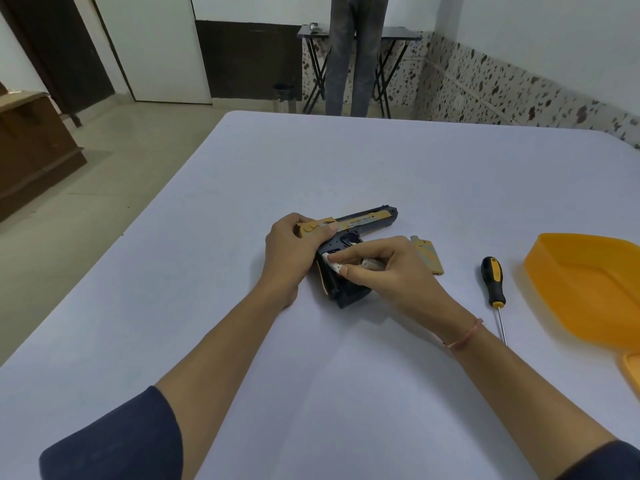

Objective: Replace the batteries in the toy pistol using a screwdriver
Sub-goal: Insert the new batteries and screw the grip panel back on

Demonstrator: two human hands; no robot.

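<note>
A dark blue and gold toy pistol point(367, 221) lies on its side on the white table point(242, 168), barrel pointing right, grip toward me. My left hand point(294, 247) grips its rear end, thumb on the gold slide. My right hand point(388, 268) rests over the open grip and pinches a white battery point(333, 265) at the compartment between thumb and forefinger. The gold battery cover point(429, 256) lies just right of my right hand. A black and yellow screwdriver point(493, 282) lies further right, tip toward me.
An orange plastic container point(588, 289) sits at the right table edge, with its lid point(632, 372) partly in view below it. Beyond the far table edge a person in grey trousers point(353, 53) stands by a folding table point(398, 32). A wooden cabinet point(31, 147) stands left.
</note>
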